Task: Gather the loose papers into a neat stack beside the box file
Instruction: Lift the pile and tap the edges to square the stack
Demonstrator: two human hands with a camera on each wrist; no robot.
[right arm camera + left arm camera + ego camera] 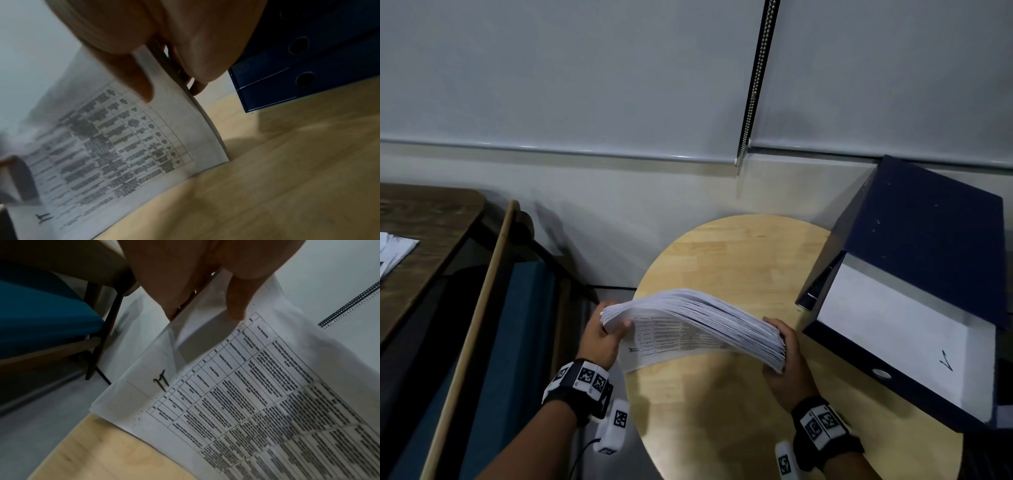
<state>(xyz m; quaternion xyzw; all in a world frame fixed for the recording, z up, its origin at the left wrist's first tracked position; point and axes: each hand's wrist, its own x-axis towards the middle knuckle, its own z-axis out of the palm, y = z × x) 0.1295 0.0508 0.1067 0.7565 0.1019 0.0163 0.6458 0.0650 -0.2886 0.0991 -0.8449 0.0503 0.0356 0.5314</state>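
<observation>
A thick stack of white printed papers [695, 325] stands tilted on its lower long edge on the round wooden table [739, 260]. My left hand [604, 337] grips its left end with the thumb on the printed face [236, 402]. My right hand [789, 356] grips its right end, thumb on the face [127, 142] and fingers behind. The top sheet shows a printed table with a handwritten mark. The dark blue box file [914, 274] lies on the right of the table, a white sheet on its cover; its spine [308, 68] shows just right of the stack.
A chair with a teal seat [517, 342] and wooden frame stands left of the table. A dark wooden desk [424, 233] at far left carries more papers [393, 253]. A wall and a blind with a bead chain [753, 89] rise behind.
</observation>
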